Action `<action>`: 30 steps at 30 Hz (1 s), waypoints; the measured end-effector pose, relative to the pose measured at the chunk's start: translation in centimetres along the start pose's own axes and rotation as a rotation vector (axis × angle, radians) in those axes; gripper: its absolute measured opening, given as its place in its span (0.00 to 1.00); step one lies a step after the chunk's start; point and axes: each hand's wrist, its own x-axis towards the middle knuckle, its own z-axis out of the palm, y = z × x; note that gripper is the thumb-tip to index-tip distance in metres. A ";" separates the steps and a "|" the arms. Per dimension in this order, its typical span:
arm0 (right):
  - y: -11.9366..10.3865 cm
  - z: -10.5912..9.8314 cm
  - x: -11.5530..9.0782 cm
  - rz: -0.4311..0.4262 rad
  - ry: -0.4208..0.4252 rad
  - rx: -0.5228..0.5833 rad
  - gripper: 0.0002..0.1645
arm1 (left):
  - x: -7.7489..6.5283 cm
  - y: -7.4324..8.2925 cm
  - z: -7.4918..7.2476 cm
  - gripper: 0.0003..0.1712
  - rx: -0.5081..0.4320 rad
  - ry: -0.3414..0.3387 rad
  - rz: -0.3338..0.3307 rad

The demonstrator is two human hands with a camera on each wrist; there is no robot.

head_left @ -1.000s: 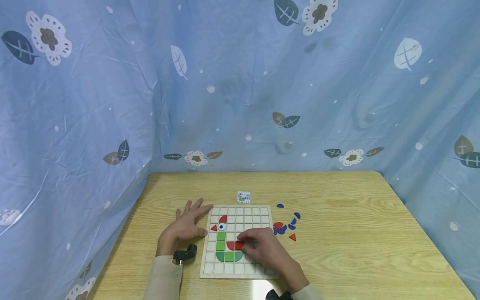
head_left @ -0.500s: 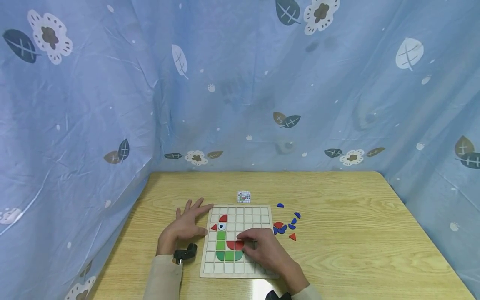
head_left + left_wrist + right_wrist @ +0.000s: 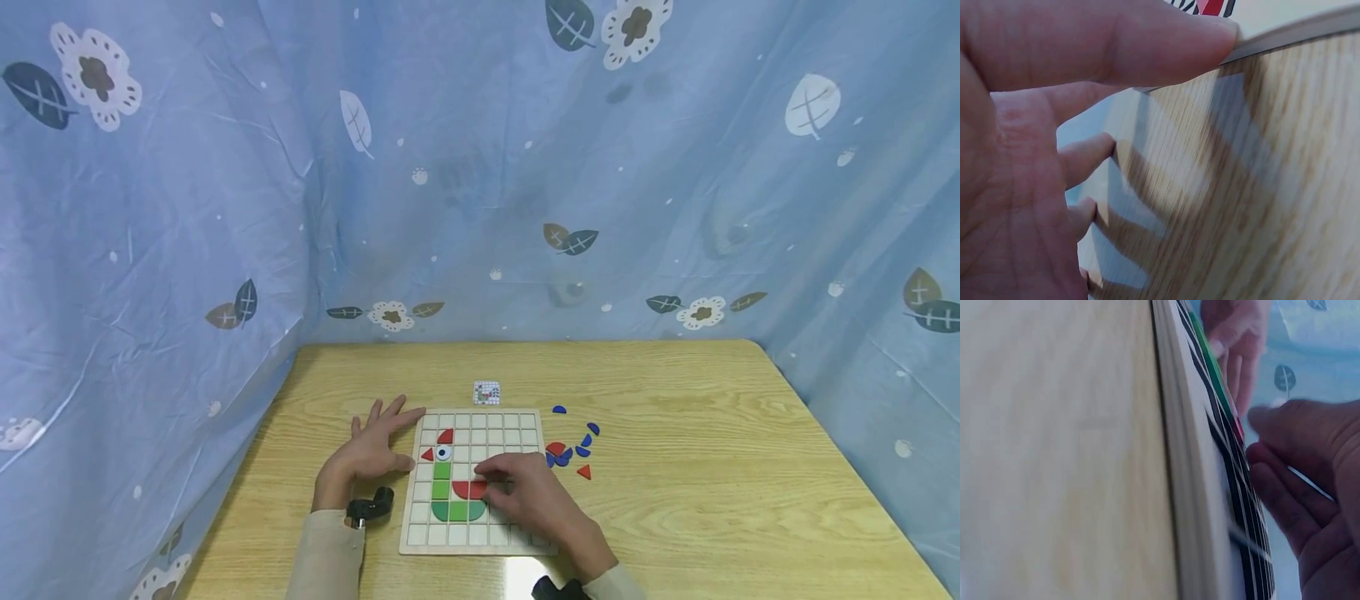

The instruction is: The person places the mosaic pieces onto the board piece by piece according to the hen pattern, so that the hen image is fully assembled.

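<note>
The red quarter-round wooden tile (image 3: 470, 489) sits in a cell near the middle of the pale wooden grid board (image 3: 525, 425), directly above the green tiles (image 3: 457, 511). The right hand (image 3: 528, 498) touches it with bent fingertips; whether it pinches or merely presses, I cannot tell. At the board's left edge the left hand (image 3: 372, 448) lies flat, fingers spread, thumb against the rim. A sideways nudge could, I judge, skew the tile across the grid lines or disturb the green tiles; loose blue and red pieces (image 3: 572, 452) lie right of the board.
</note>
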 end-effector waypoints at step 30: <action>6.3 -7.9 -3.3 0.112 0.160 -0.111 0.14 | 0.1 -0.1 0.0 0.51 0.012 0.012 0.012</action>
